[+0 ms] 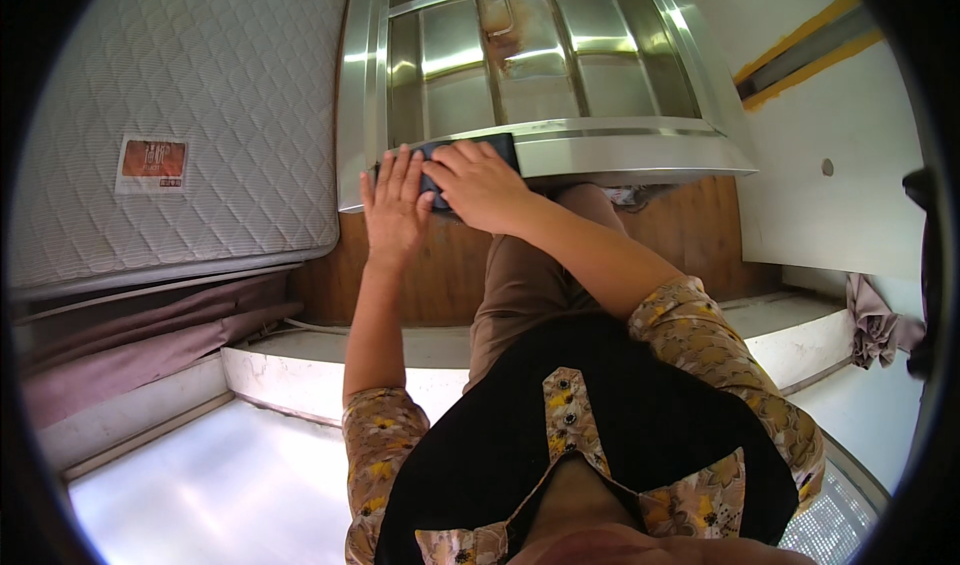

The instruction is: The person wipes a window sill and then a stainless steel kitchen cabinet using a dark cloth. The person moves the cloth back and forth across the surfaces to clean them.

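Observation:
A dark, flat, folded piece that looks like cloth lies over the near-left rim of a shiny stainless-steel frame. My left hand rests on its left end, fingers stretched toward the frame and slightly apart. Beside it, my right hand lies palm down across the middle of the dark piece, its fingertips close to my left hand. Neither hand visibly pinches it, and my palms hide much of its surface. Recessed panels within the steel frame carry brownish stains.
A quilted mattress with a printed label lies left of the frame. At right stands a white board with a dark strip edged in yellow. Wooden flooring, a white ledge and mauve curtain fabric are near my legs.

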Motion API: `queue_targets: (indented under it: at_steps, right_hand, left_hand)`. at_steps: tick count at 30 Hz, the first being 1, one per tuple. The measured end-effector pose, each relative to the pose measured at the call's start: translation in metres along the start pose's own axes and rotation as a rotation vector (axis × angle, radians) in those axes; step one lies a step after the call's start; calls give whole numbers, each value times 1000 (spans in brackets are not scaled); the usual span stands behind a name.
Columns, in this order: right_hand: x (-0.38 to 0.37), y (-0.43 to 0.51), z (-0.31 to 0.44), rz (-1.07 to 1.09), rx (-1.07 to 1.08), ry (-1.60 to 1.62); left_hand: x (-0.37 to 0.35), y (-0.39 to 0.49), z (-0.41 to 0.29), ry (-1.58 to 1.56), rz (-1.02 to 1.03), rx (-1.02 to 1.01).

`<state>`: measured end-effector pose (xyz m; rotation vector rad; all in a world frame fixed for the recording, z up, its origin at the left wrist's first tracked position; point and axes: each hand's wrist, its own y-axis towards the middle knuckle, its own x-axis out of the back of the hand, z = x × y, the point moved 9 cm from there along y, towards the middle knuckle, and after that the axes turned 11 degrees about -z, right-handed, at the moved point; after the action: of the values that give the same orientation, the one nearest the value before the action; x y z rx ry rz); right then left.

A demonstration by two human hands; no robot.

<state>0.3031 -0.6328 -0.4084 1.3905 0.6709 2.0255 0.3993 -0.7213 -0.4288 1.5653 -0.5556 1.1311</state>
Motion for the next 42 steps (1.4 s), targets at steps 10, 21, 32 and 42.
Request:
queue_targets:
  at_steps: [10,21,32,42]
  right_hand:
    - [130,-75,-109,-76,-206,-214]
    - [65,-36,-92,-18,-202,-351]
    - [-47,42,-3,174,-66,-51]
    - [71,-39,-79,5,-84,-98]
  left_hand:
    - [-34,78,-153,-177,-91,-167]
    - [-21,76,-96,-151,-277,-102]
    - [17,24,40,21,-208,173]
    - [-5,61,-105,-61,-203,-83]
